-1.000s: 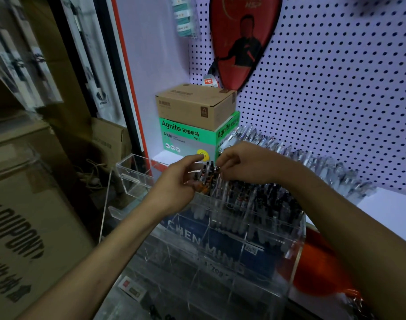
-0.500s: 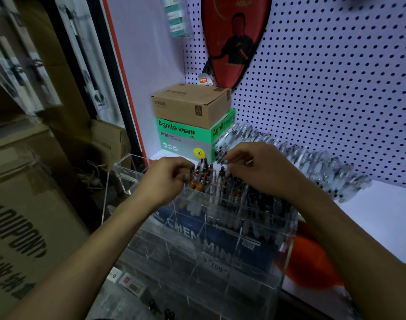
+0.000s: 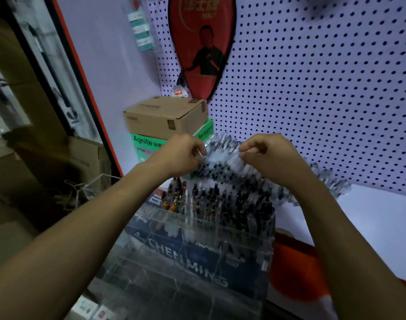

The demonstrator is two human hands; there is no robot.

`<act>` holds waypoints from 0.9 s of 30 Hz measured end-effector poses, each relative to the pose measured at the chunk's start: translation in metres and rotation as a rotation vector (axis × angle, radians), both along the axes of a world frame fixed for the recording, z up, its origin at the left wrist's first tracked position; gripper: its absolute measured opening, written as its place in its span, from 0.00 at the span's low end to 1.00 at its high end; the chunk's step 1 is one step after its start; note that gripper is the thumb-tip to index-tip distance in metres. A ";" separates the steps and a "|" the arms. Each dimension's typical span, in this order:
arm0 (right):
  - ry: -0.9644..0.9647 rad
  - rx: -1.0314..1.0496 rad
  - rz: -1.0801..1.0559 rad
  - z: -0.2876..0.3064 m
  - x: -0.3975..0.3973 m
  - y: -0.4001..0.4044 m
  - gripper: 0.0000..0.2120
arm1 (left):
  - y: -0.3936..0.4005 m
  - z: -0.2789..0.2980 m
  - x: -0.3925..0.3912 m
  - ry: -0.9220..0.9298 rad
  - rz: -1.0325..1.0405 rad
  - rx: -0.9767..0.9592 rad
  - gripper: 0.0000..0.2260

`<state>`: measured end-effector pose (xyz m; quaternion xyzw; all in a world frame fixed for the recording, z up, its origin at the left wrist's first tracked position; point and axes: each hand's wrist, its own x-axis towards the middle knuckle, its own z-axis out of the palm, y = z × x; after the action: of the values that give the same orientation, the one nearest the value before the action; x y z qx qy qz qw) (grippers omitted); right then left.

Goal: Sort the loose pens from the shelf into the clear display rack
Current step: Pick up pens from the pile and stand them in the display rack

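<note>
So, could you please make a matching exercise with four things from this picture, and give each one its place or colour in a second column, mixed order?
Things:
1. brown cardboard box
2. green box
3. clear display rack
4. red racket cover

Places or states:
A. hangs on the pegboard
B. lies under the brown carton
C. holds upright pens, nearest to the camera
D. sits on top of the stack in the corner

Pairs: 1-D, 2-B, 3-C, 4-A
</note>
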<state>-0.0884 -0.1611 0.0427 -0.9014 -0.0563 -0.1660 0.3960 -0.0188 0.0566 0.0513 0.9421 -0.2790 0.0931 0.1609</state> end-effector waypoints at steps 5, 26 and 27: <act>0.027 0.029 -0.039 -0.009 0.025 -0.017 0.05 | -0.024 -0.013 0.043 0.007 0.003 0.226 0.13; 0.060 -0.347 -0.086 -0.060 0.105 0.003 0.27 | -0.040 -0.019 0.090 -0.140 -0.155 0.380 0.17; 0.031 -0.343 -0.093 -0.061 0.106 0.003 0.27 | -0.039 -0.019 0.089 -0.169 -0.137 0.354 0.16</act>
<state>0.0173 -0.1579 -0.0182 -0.9599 -0.0357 -0.1582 0.2288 0.0698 0.0175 0.0319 0.9234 -0.3668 0.1103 -0.0255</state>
